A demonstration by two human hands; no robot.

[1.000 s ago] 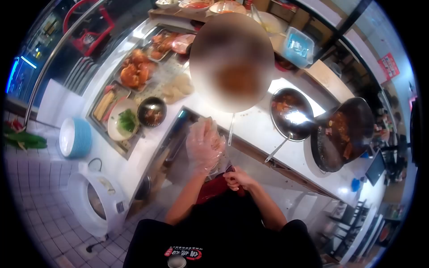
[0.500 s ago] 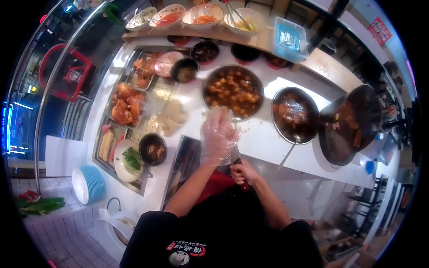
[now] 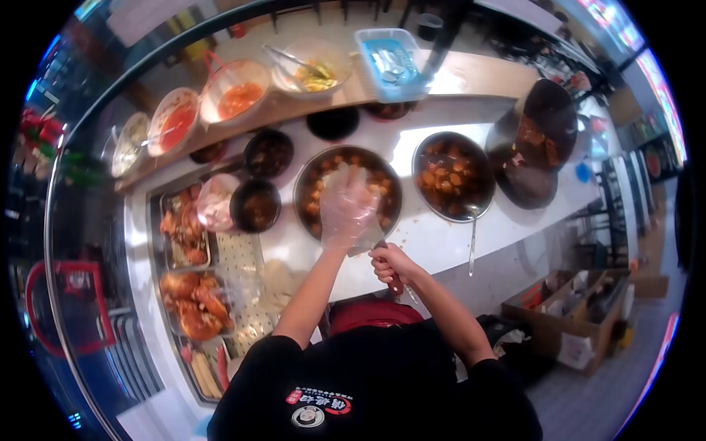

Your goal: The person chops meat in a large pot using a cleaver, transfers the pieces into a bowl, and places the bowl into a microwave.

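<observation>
My left hand (image 3: 351, 209), in a clear plastic glove, is over the near part of a round pan (image 3: 399, 195) of cubed food in brown sauce. Its fingers are curled around something pale that the glove and blur hide. Just below and to the right, my bare right hand (image 3: 391, 263) grips a dark red handle (image 3: 397, 285). What the handle belongs to is mostly hidden beside the glove.
To the right stand a second pan (image 3: 454, 176) with a ladle (image 3: 472, 246) and a tilted wok (image 3: 548, 125). Dark bowls (image 3: 256, 206) and trays of cooked meat (image 3: 195, 305) lie left. White bowls (image 3: 235, 90) and a blue-lined tub (image 3: 390, 65) line the back shelf.
The view has turned and moved towards the pans. My gloved left hand, earlier at the counter's near edge, is now over the round pan; my right hand still grips the handle.
</observation>
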